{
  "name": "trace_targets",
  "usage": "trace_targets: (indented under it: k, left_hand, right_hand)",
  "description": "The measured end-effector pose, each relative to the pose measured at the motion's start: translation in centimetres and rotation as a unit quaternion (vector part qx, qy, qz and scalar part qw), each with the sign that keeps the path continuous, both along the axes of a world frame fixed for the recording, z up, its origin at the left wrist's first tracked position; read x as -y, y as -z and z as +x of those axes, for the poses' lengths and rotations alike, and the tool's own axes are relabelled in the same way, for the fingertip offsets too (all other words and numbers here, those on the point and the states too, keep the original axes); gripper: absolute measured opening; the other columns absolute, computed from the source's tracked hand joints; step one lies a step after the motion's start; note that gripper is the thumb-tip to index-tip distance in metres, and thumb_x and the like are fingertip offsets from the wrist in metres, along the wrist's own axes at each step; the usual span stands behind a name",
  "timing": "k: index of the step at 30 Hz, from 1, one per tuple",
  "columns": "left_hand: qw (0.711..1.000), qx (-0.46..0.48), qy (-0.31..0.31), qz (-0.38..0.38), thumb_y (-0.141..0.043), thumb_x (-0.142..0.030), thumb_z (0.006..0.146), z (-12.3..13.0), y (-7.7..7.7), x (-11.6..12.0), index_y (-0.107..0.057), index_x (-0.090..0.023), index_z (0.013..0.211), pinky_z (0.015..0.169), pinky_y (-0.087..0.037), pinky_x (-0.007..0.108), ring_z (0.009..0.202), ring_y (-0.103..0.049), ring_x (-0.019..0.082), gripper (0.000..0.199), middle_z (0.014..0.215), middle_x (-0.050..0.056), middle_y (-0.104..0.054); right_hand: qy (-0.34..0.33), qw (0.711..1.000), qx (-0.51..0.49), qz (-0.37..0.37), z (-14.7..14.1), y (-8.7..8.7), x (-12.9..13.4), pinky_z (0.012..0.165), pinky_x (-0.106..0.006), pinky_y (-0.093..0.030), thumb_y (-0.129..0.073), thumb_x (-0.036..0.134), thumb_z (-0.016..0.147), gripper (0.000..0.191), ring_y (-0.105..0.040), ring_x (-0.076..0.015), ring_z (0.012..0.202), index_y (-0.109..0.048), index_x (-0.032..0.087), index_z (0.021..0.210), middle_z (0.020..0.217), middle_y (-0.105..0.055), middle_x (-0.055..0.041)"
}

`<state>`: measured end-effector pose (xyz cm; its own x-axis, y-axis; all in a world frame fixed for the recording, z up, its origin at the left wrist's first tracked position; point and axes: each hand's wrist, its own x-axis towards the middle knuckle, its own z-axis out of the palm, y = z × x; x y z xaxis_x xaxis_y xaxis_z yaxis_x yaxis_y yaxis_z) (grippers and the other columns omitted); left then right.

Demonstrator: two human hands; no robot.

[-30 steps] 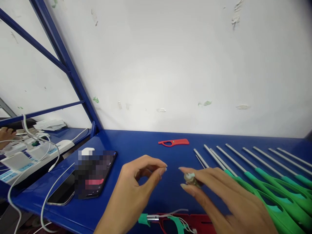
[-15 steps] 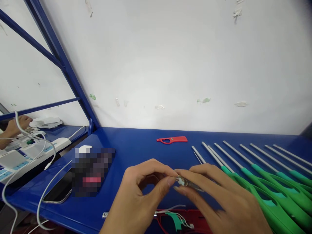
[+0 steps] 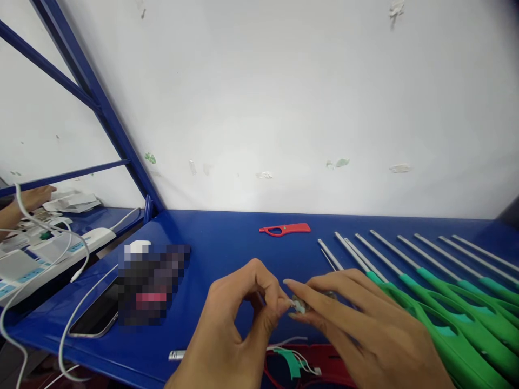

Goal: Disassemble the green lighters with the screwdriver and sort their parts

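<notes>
Between my fingertips is a small translucent part (image 3: pixel 299 307) with a whitish end, mostly covered by my fingers. My left hand (image 3: pixel 233 324) is closed, thumb and index finger pinching at that whitish end. My right hand (image 3: pixel 365 324) grips the body of the part from the other side. Below them lies an open red lighter casing (image 3: pixel 326 356), partly hidden by my hands. A teal piece (image 3: pixel 290 364) and thin white wires (image 3: pixel 305 362) rest over it. A silvery tube end (image 3: pixel 176 355) shows left of my left wrist.
Several green long-necked lighters (image 3: pixel 440 319) with metal tubes lie at the right. Toward the wall is a red lighter handle piece (image 3: pixel 297 228). A phone (image 3: pixel 94 312), a pixelated patch and white cables are at left. Past a blue frame (image 3: pixel 117 135), another person's hand (image 3: pixel 38 197) reaches near a power strip (image 3: pixel 99 237).
My left fingers have curled more tightly at the part's whitish end, and the two hands' fingertips have shifted slightly. The other person's hand has moved. The view has shifted slightly.
</notes>
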<state>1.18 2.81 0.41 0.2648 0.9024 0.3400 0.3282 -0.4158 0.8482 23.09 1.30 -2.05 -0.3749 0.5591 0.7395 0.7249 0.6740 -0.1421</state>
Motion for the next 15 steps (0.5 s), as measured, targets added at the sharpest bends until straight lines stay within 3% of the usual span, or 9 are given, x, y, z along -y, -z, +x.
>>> trace_targets:
  k: [4,9,15]
  left_hand:
    - [0.998,-0.04,0.04,0.033,-0.051,-0.023,0.112,-0.49,0.51,0.39,-0.043,-0.024,0.079,0.065,-0.048,0.024,0.08,-0.062,0.014,0.034,0.083,-0.002,-0.062]
    - [0.986,-0.109,0.084,0.092,-0.046,-0.003,0.104,-0.9,0.16,0.33,-0.034,-0.022,0.079,0.068,-0.044,0.023,0.076,-0.055,0.01,0.033,0.083,-0.003,-0.054]
    - [0.977,-0.125,0.133,0.111,-0.042,0.003,0.1,-1.07,0.54,-0.23,-0.03,-0.023,0.083,0.064,-0.038,0.023,0.073,-0.048,0.011,0.033,0.083,-0.003,-0.049]
  right_hand:
    - [-0.001,1.0,0.006,0.018,-0.14,-0.21,-0.13,0.088,-0.024,-0.064,-0.056,0.019,0.109,0.032,-0.076,-0.0153,0.099,-0.075,0.025,0.135,0.108,-0.081,-0.005]
    - [-0.01,1.0,-0.01,0.017,-0.43,0.16,-0.27,0.083,-0.023,-0.063,-0.051,0.013,0.109,0.032,-0.073,-0.0136,0.093,-0.077,0.023,0.125,0.104,-0.079,-0.003]
    - [-0.003,1.0,-0.013,-0.007,-0.66,0.5,-0.07,0.081,-0.024,-0.062,-0.049,0.015,0.11,0.032,-0.071,-0.0153,0.094,-0.076,0.024,0.124,0.105,-0.077,-0.0045]
